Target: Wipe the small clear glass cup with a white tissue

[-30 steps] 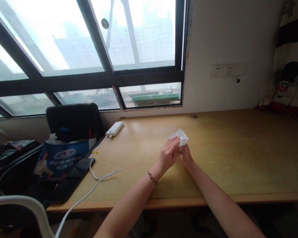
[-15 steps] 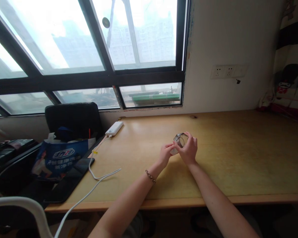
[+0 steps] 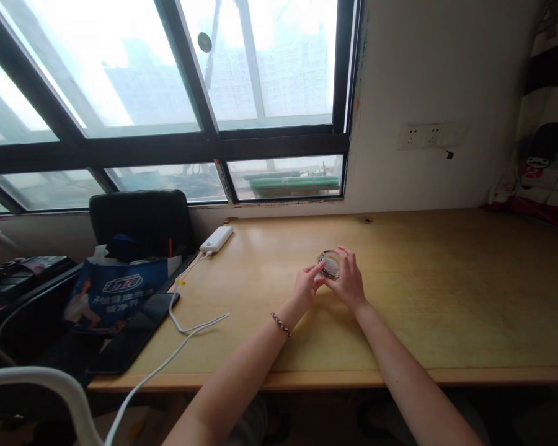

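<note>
Above the wooden desk, both hands hold a small ring-shaped bundle (image 3: 328, 265) that looks like loops of thin dark and silvery wire, with a whitish round piece in its middle. My left hand (image 3: 307, 284), with a beaded bracelet on its wrist, pinches the near left side, a finger lying against the whitish piece. My right hand (image 3: 348, 279) curves round the right side, thumb below and fingers over the far rim. The fingers hide part of the bundle, and its exact kind is too small to tell.
The wooden desk (image 3: 428, 297) stands under a window. At its left lie a white power bank (image 3: 217, 238), a white cable (image 3: 193, 331) and a dark tablet-like slab (image 3: 137, 334). A blue bag (image 3: 116, 294) sits on a black chair (image 3: 142, 220). Wall sockets (image 3: 431, 135) are at right.
The bundle has turned in my hands, so its whitish piece now shows inside the ring. My left finger has moved onto that piece. The view has shifted slightly.
</note>
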`<state>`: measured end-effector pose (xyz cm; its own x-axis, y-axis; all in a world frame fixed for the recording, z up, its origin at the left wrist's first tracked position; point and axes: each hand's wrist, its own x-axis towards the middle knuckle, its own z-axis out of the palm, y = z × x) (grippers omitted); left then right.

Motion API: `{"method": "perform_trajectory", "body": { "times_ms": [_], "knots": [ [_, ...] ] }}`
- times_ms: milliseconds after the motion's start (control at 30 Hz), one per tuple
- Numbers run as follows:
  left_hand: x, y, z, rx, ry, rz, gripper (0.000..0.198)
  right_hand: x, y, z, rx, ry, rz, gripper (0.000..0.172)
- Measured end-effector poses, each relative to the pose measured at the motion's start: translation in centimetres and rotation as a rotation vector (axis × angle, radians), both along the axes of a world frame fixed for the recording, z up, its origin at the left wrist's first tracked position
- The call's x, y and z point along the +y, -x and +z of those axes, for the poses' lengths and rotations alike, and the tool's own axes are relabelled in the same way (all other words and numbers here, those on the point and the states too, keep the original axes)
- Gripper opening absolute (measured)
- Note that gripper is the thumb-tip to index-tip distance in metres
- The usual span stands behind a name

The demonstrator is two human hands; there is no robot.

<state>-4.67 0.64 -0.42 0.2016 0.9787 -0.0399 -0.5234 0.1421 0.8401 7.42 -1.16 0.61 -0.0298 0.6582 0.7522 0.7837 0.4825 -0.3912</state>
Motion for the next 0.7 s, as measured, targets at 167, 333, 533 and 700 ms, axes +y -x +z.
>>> {"method": "perform_trajectory", "body": {
  "times_ms": [167,333,533,700],
  "knots": [
    [1.1,0.9,-0.5,-0.116,0.041,0.07,0.026,-0.2,0.3,-0.1,-0.121,0.035,-0.014,0.028],
    [1.9,1.2,-1.6,-0.126,0.04,-0.015,0.023,-0.4,0.8,-0.9,-0.229,0.172,-0.002,0.017],
    [2.4,1.7,-2.2,-0.108,-0.032,-0.061,0.028,2.3,-2.3,-0.6,-0.256,0.228,-0.185,0.017],
    [2.6,2.1,-1.8,-0.055,0.023,-0.068,0.02,7.1,-11.8,-0.3,-0.289,0.262,-0.355,0.017]
  ]
}}
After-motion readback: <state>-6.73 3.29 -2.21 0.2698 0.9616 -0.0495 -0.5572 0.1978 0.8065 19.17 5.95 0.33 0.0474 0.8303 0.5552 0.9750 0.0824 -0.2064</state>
